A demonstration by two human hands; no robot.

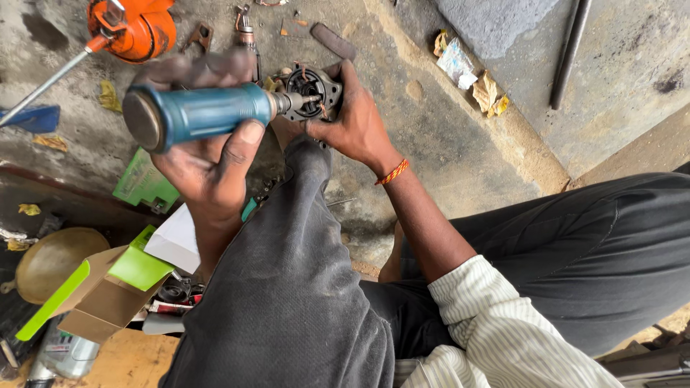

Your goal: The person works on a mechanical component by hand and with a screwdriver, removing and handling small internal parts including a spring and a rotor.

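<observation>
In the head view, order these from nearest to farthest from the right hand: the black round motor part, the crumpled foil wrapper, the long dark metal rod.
1. Black round motor part: held in the right hand.
2. Crumpled foil wrapper: on the concrete, up and right of it.
3. Long dark metal rod: farther right, by the top edge.

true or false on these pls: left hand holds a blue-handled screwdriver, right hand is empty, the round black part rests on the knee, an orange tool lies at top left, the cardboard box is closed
1. The left hand holds a blue-handled screwdriver. True.
2. The right hand is empty. False: it grips the round black part.
3. The round black part rests on the knee. True, it seems to.
4. An orange tool lies at top left. True.
5. The cardboard box is closed. False: its flaps stand open.
</observation>
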